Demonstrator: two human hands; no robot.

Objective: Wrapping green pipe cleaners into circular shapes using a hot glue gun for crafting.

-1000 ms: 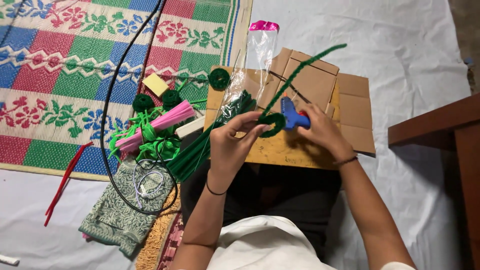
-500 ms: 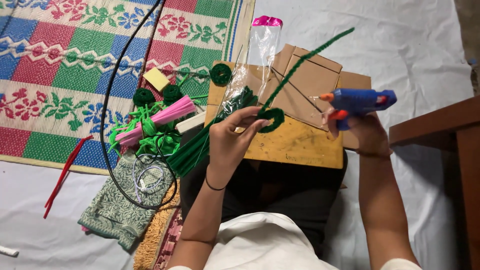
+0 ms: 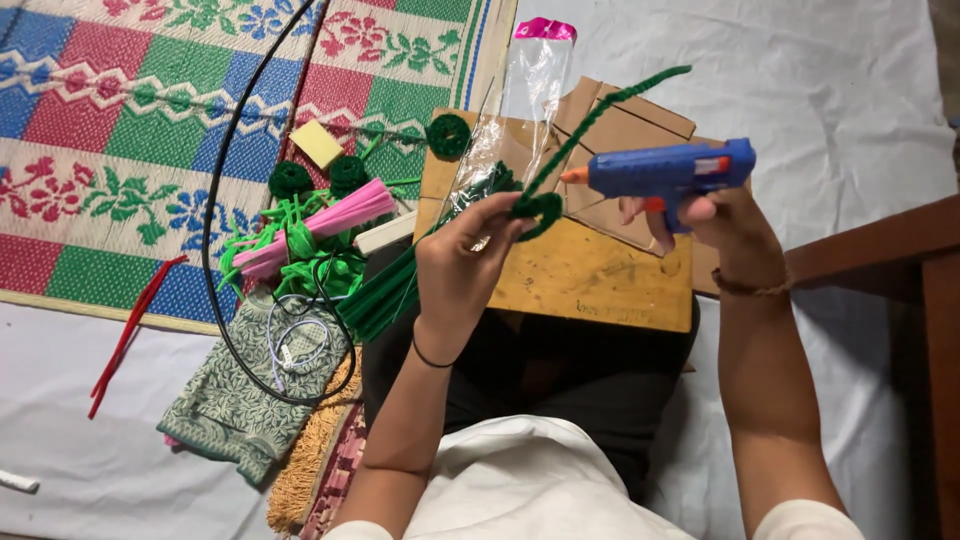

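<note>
White floor sheet (image 3: 820, 80) w/ woven mat (image 3: 120, 150), cardboard (image 3: 590, 270) btwn hands.

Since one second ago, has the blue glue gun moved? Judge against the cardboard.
Yes. The blue glue gun, in the right hand, has lifted off the coiled green pipe cleaner toward the right edge of the cardboard.

Left hand (image 3: 462, 262) pinching green pipe-cleaner coil (image 3: 538, 210), right hand (image 3: 722, 222) gripping blue glue gun (image 3: 665, 172), nozzle apparently just beside coil
</note>
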